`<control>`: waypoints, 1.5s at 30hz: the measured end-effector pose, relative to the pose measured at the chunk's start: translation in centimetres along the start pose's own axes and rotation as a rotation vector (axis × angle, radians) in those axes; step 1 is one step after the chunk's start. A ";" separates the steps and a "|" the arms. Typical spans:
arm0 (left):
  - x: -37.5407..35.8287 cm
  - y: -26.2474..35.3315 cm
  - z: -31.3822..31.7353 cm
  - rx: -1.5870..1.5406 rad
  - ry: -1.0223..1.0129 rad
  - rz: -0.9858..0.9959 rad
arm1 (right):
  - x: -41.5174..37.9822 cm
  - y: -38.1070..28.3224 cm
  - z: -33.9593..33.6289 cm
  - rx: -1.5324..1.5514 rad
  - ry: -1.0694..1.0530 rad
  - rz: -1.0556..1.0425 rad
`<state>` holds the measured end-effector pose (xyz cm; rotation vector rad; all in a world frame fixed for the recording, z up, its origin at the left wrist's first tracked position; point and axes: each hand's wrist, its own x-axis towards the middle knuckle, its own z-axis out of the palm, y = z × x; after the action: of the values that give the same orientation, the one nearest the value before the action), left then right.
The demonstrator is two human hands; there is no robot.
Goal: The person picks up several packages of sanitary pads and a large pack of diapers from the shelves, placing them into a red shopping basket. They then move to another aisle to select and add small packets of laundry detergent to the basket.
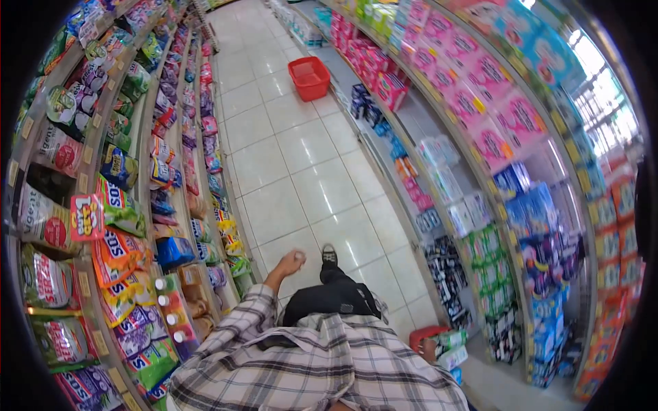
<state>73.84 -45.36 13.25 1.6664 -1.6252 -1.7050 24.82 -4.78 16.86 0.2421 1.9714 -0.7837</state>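
Red basket point(420, 334) against the right fingers point(429, 351), grip unclear; left fingers point(297, 257) curled narrow.

Shelf-lined aisle, pale tiled floor point(295, 164)

Open tiled aisle point(295, 157), red basket point(310, 79) obstructing

- Setting: shop, with tiled aisle point(291, 175).
- Left of aisle: shelves point(142, 137) of pouches point(120, 205), price tags point(83, 183) along edges.
- Right of aisle: racks point(416, 118) of matching packs point(473, 75) in rows.
- On aisle: red shopping basket point(312, 91).
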 end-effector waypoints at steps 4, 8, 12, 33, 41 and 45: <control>-3.3 -16.9 -5.5 0.763 -0.259 -0.041 | 6.1 -11.8 13.3 -0.319 -0.207 -0.034; -13.7 -12.1 -11.1 0.876 -0.109 -0.032 | 10.7 -27.8 31.7 -0.712 -0.330 -0.445; -13.1 -11.2 -14.4 0.626 -0.291 -0.622 | -0.2 -48.2 47.3 -0.340 -0.580 -0.795; 54.2 21.3 -63.6 -0.167 0.549 -0.152 | 4.5 -56.2 66.5 -0.659 -0.424 -0.066; 61.7 19.7 -65.8 -0.080 0.153 -0.502 | 11.4 -76.5 89.3 -0.413 -0.343 -0.153; 62.4 23.4 -68.5 -0.119 0.210 -0.581 | 13.8 -91.2 99.8 -0.351 -0.323 -0.456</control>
<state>98.70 -137.47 18.21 2.3137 -0.9774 -1.7323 46.21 -138.86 11.15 -0.5276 1.8298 -0.6892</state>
